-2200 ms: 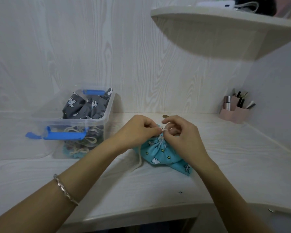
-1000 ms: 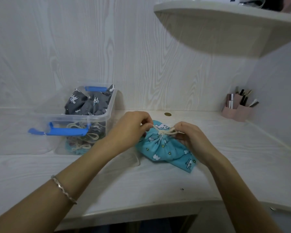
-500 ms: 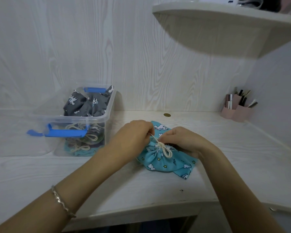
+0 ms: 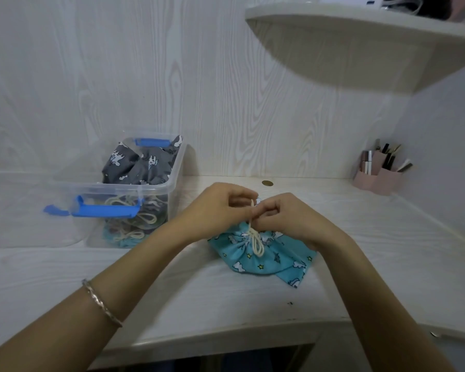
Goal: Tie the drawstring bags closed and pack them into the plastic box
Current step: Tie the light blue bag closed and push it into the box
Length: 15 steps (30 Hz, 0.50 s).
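Note:
A turquoise drawstring bag (image 4: 255, 260) with white cloud and star prints lies on the desk, its mouth gathered. A cream drawstring (image 4: 255, 238) runs up from the gathered mouth and a loop of it hangs over the fabric. My left hand (image 4: 215, 208) and my right hand (image 4: 285, 216) meet just above the bag, both pinching the cord with curled fingers. The clear plastic box (image 4: 176, 167) with blue latches stands to the left. It holds a grey printed bag (image 4: 142, 167) on top and other bags with cream cords below.
A pink pen holder (image 4: 379, 175) stands at the back right by the side wall. A small coin (image 4: 267, 183) lies near the back wall. A curved shelf (image 4: 360, 36) overhangs the right half of the desk. The desk's front edge runs below my forearms.
My hands drew apart pulling the cord, then came back together above the bag's gathered mouth. The bag has turned slightly, and a loop of cord now hangs over its front.

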Each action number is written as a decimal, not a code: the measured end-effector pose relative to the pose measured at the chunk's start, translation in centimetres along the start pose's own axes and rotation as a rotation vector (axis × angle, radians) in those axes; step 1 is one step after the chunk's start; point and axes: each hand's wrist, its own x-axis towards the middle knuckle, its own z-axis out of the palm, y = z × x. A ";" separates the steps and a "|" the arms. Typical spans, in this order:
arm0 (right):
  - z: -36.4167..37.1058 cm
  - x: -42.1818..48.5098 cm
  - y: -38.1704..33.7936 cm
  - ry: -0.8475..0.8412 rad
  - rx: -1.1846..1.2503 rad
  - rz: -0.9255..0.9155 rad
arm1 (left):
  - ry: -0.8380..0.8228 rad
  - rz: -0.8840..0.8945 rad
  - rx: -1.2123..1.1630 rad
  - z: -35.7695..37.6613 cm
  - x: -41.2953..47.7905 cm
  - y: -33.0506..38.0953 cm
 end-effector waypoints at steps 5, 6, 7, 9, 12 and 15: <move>0.7 -0.5 0.4 0.143 -0.018 -0.103 | -0.001 -0.113 -0.107 -0.2 -0.3 -0.7; 1.0 -0.5 0.5 0.193 -0.051 -0.137 | 0.013 -0.144 -0.124 -0.2 -0.3 -0.7; 1.2 -0.5 0.6 0.233 -0.102 -0.175 | 0.017 -0.171 -0.149 -0.2 -0.3 -0.7; 1.7 -0.6 0.6 0.260 -0.230 -0.235 | 0.006 -0.199 -0.187 -0.3 -0.1 -0.5; 1.7 -0.7 0.6 0.232 -0.296 -0.217 | -0.022 -0.166 -0.110 -0.4 -0.1 0.0; 1.5 -0.3 0.8 0.190 -0.130 -0.113 | -0.019 -0.067 0.040 -0.3 -0.2 0.1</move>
